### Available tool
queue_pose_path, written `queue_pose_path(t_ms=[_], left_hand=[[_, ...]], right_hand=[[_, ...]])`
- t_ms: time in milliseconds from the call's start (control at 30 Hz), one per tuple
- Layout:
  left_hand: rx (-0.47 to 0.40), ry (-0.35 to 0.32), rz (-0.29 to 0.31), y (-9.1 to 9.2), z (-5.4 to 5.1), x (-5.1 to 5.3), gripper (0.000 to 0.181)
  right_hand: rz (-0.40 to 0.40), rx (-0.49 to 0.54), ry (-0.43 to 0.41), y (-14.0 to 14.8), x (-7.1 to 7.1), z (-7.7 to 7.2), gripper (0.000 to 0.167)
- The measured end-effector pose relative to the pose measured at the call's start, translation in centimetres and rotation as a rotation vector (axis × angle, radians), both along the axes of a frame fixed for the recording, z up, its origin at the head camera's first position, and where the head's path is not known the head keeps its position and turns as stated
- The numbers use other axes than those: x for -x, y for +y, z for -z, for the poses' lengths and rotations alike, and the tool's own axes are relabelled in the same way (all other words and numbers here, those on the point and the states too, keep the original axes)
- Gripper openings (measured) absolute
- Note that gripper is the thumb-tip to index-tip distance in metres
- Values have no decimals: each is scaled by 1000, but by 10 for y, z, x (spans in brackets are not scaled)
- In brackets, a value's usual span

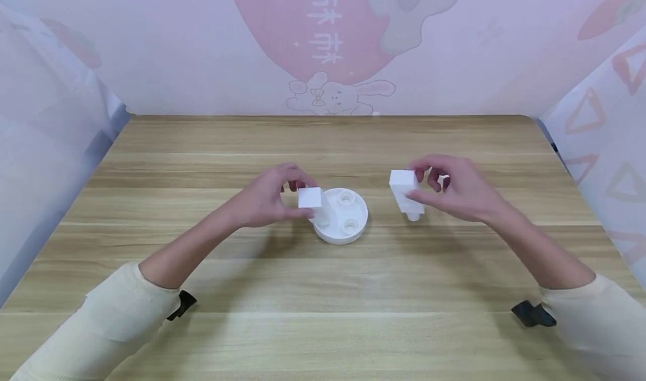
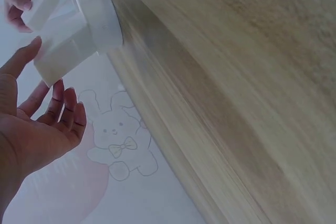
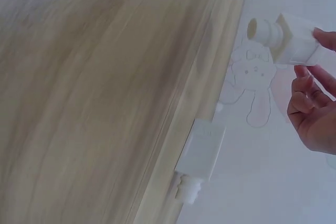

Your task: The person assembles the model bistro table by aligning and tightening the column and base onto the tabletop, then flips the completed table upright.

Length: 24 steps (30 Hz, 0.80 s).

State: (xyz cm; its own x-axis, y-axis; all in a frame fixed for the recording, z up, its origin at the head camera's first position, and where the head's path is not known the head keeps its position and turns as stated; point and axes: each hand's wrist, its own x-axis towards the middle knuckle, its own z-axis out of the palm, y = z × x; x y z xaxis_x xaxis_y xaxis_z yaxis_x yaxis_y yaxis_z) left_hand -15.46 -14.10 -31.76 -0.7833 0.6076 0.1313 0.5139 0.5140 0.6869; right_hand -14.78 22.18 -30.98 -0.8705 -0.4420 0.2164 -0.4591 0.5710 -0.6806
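My left hand [image 1: 267,196] pinches a white square block [image 1: 309,197] between thumb and fingers, over the left side of a round white base [image 1: 339,239]. The block's lower end meets the base; the joint is hidden. Two ringed round sockets show in the base. To the right, my right hand [image 1: 451,187] grips a white square-bodied piece [image 1: 402,179] above the table, its round neck pointing down. The right wrist view shows that ribbed neck [image 3: 265,32] clearly. A similar white piece [image 3: 202,148] with a threaded end lies behind the right hand, mostly covered in the head view.
Everything is above or on a wood-grain table [image 1: 323,291]. A pale printed curtain [image 1: 202,50] with a bunny drawing [image 1: 338,95] stands along the table's back edge, and more printed sheets hang at both sides. Black straps [image 1: 534,313] show by the sleeves.
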Motion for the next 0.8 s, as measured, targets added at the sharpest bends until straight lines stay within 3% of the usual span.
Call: queue_pose_path(t_ms=[200,400,600,800], left_hand=[[11,-31,-24,-2,-2,3,38],[58,-43,-4,-4,-5,7,40],[43,-34,30,-6,-4,9,39],[8,-51,52,-6,-2,11,37]], right_hand=[[-36,108,-98,-19,-2,-2,31],[-107,210,-194,-37,-3,1,32],[-184,245,-194,-52,-5,7,32],[-209,220,-162,-65,-7,11,33]])
